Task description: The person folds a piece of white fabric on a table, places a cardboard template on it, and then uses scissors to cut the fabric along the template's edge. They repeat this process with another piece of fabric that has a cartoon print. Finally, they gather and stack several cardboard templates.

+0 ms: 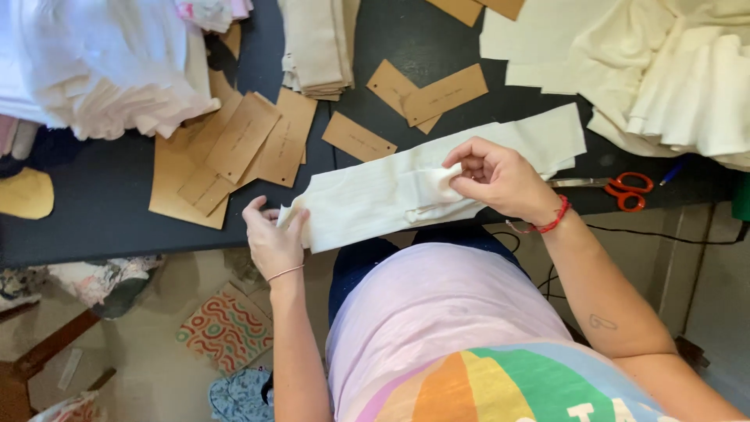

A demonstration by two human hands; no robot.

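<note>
A long strip of cream ribbed fabric [375, 195] lies across the near edge of a dark table [101, 211]. My left hand [273, 238] grips the strip's left end at the table edge. My right hand [496, 178], with a red cord bracelet at the wrist, pinches a small folded bit of the fabric near the strip's middle. The strip's right end [547, 133] rests flat on the table.
Brown card tags [242, 137] lie scattered over the table. Red-handled scissors [625, 189] sit to the right beside a blue pen [672, 172]. Piles of white cloth [101, 62], folded cream cloth [316, 43] and cream fabric [664, 70] ring the back. A patterned item [226, 328] lies on the floor.
</note>
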